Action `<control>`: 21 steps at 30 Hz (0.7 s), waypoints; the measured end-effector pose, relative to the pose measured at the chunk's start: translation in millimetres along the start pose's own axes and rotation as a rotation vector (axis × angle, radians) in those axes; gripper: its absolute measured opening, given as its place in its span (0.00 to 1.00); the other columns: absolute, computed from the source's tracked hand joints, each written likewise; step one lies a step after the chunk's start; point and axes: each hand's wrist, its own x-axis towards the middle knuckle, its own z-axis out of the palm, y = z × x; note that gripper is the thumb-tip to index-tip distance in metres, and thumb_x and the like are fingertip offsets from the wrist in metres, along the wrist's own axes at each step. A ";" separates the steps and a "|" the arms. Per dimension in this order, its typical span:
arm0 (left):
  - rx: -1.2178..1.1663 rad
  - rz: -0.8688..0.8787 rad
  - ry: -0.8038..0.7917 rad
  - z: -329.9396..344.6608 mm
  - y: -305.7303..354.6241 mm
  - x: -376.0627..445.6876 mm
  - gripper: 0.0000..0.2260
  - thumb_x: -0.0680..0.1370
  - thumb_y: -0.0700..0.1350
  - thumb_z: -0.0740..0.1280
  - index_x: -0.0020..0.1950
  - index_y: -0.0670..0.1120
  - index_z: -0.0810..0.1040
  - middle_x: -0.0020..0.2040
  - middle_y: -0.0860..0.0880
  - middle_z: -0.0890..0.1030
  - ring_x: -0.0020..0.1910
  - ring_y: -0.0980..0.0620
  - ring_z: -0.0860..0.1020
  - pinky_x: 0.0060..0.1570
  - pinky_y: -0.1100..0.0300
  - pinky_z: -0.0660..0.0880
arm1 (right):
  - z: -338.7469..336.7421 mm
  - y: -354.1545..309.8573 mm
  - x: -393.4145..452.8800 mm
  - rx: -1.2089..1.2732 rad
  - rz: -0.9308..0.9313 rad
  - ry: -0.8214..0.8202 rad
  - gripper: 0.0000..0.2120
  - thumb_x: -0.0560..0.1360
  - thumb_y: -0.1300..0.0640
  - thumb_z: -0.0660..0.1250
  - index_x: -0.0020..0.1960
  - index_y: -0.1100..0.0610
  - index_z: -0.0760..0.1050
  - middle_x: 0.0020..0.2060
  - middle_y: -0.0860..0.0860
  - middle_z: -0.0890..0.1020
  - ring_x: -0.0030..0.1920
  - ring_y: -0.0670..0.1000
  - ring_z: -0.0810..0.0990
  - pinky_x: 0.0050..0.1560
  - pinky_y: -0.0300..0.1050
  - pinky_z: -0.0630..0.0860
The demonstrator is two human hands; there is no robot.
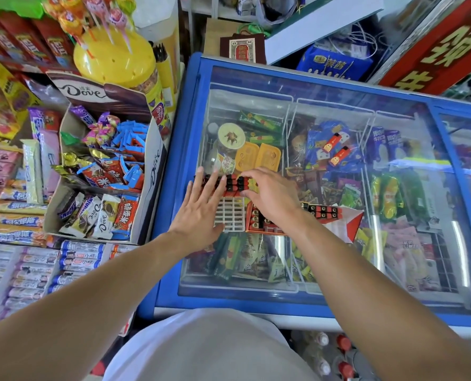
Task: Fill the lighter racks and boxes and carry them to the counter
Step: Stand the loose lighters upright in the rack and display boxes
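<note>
A: What lies on the blue-framed glass-topped chest freezer [173, 149]?

B: A white plastic grid rack [230, 214], near the glass's 9 o'clock edge. Its far rows hold a band of red lighters with black caps [233, 184]; the near cells are bare.

A: And the hands?

B: The left hand [201, 207] lies flat with straight, spread fingers over the rack's left part, its fingertips [200, 171] on the lighter caps. It grips nothing. The right hand [270, 193] reaches in from 3 o'clock of the rack, fingers bent down onto the row's right end; I cannot tell whether it pinches a lighter or only presses.

A: Anything else beside the rack?

B: Touching it at 3 o'clock sits an orange cardboard box of lighters [259, 221], partly under the right wrist. A further row of lighters [322, 211] extends past it, over a white and red sheet [344, 224]. At about 1 o'clock, well apart, two loose red lighters [336, 148] lie on the glass.

A: And left of the freezer?

B: An open brown-printed cardboard carton of wrapped sweets [157, 171], at 9 o'clock.
</note>
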 end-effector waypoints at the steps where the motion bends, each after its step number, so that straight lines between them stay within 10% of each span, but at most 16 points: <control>1: 0.007 0.014 0.000 0.4 0.5 1.2 0.48 0.77 0.50 0.68 0.82 0.49 0.34 0.82 0.49 0.33 0.77 0.44 0.25 0.77 0.47 0.34 | 0.1 0.5 -0.3 0.003 0.003 0.003 0.22 0.78 0.45 0.70 0.70 0.48 0.73 0.68 0.46 0.77 0.66 0.47 0.77 0.62 0.46 0.75; 14: -0.001 -0.001 0.267 -9.6 3.6 32.3 0.39 0.76 0.49 0.74 0.81 0.46 0.58 0.81 0.45 0.60 0.81 0.44 0.52 0.79 0.45 0.45 | -13.7 31.0 9.2 0.409 0.203 -0.080 0.22 0.77 0.40 0.68 0.68 0.47 0.74 0.65 0.44 0.77 0.57 0.44 0.79 0.56 0.44 0.76; 21: -0.010 0.037 0.136 -20.2 19.0 69.8 0.33 0.75 0.58 0.74 0.76 0.48 0.69 0.68 0.48 0.77 0.70 0.44 0.71 0.75 0.49 0.54 | -16.5 153.8 42.2 0.620 0.742 0.229 0.15 0.78 0.54 0.70 0.64 0.53 0.76 0.57 0.47 0.80 0.53 0.46 0.78 0.57 0.42 0.74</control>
